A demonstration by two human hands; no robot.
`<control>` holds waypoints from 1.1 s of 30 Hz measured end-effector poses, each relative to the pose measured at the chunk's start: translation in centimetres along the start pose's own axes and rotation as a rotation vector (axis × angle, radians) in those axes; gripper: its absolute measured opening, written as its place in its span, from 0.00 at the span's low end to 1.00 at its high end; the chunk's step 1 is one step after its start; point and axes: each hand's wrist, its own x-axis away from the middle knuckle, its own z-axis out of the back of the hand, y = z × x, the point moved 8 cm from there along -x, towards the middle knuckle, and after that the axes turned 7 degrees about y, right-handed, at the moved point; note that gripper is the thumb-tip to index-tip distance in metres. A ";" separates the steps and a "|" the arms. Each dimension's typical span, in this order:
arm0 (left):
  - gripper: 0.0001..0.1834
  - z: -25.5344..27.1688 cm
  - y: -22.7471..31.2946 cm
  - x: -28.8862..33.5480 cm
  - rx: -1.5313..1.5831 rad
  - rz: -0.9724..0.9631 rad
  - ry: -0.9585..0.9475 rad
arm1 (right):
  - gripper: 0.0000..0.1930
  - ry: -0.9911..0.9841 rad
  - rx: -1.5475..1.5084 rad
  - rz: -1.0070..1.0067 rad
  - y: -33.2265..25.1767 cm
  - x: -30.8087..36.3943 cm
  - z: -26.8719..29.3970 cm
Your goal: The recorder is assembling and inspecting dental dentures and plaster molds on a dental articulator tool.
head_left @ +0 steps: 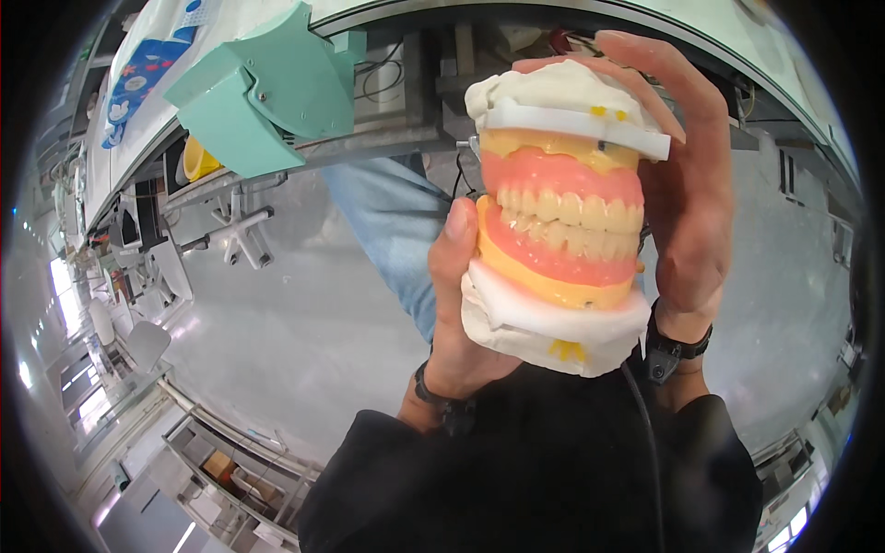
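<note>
1. The tooth model [562, 212] sits between the two hands, in front of the right fingers and just right of the left thumb, its front teeth turned to the viewer.
2. The left hand [458, 318] is clamped on the model: its thumb stands against the left edge of the lower half, while the other fingers are hidden below and behind.
3. The right hand [691, 217] arches around the model's right side and over the top. Its visible fingers are bent and spread apart; whether the tips press on the back cannot be told.
4. Between the hands, the upper and lower teeth [572, 224] meet along a slanting line, set in pink gums over a yellow-orange layer. The model leans slightly.
5. Below the right fingertips lies the upper plaster block [530, 88], with a white band [572, 127] across it and yellow marks. Low, beside the left thumb's base, a second white band [553, 309] crosses the lower plaster.
6. Black straps [678, 348] circle both wrists, below the fingers.
7. Well left of the left thumb are a mint-green box [272, 97] at the bench edge and a blue patterned cloth [143, 83]; nearer, behind the thumb, is a jeans leg [383, 230].
</note>
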 end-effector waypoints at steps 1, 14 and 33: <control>0.39 0.3 -0.2 -0.2 -0.001 0.000 -0.003 | 0.40 0.009 -0.039 -0.043 0.1 0.2 -0.1; 0.40 -0.7 -1.2 0.7 0.091 0.166 0.042 | 0.33 0.006 0.134 0.105 -0.4 0.1 0.5; 0.39 0.1 -1.8 1.2 0.229 0.177 -0.160 | 0.37 0.079 0.094 0.040 1.0 0.4 1.5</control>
